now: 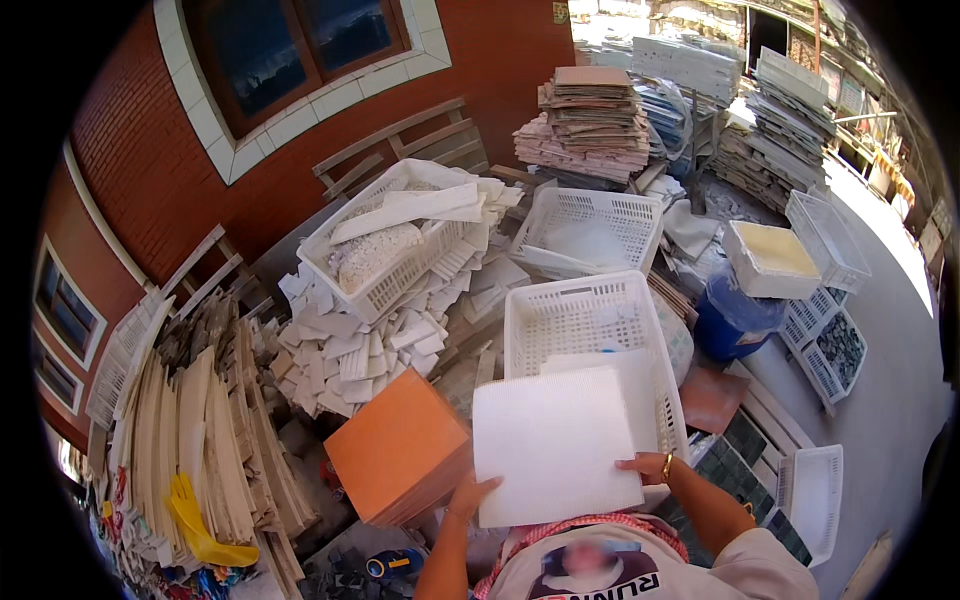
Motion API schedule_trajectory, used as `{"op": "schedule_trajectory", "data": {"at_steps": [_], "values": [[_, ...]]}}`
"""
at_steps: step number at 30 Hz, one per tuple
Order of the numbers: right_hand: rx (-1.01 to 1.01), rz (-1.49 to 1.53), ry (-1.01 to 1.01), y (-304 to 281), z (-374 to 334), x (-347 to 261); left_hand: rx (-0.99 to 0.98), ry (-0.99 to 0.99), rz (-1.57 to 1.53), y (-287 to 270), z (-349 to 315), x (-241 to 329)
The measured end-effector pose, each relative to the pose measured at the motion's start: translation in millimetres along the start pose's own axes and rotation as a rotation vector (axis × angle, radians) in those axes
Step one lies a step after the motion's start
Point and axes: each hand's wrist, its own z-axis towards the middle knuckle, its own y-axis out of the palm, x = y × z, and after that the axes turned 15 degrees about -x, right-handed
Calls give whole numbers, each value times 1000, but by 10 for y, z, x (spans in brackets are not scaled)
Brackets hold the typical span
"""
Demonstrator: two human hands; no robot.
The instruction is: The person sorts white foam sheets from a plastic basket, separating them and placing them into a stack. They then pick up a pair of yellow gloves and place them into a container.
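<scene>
Between my two hands I hold a white square sheet (555, 445) with a finely ribbed surface. My left hand (470, 495) is closed on its lower left edge, and my right hand (648, 468), with a gold bracelet at the wrist, grips the right edge near the lower corner. Just behind it, more white sheets (642, 400) lean inside a white perforated plastic crate (590, 292). To the left of my left hand is a stack of orange square tiles (398, 440). The sheet hides part of the crate's near end.
Broken white tile pieces (365, 350) lie heaped under another crate (375, 290). Long wooden strips (205, 420), with yellow gloves (200, 525) on them, stand at left. A blue bucket (735, 315) bears a pale foam box (772, 260). Tall tile stacks (590, 125) rise behind.
</scene>
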Motion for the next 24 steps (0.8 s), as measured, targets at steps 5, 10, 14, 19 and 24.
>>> {"op": "schedule_trajectory", "data": {"at_steps": [5,10,14,19,24], "values": [[218,-124,-285,523,-136,-370,21,83,-382,100,-143,164],[581,-769,-367,217,355,-150,41,-118,-319,340,-107,177],[912,-784,-290,538,505,-178,387,5,228,562,-13,-32],[836,-848,-369,1068,469,-201,539,-172,979,1017,-132,119],[760,-1097,-344,1364,515,-257,267,-133,1168,1138,-94,346]]}}
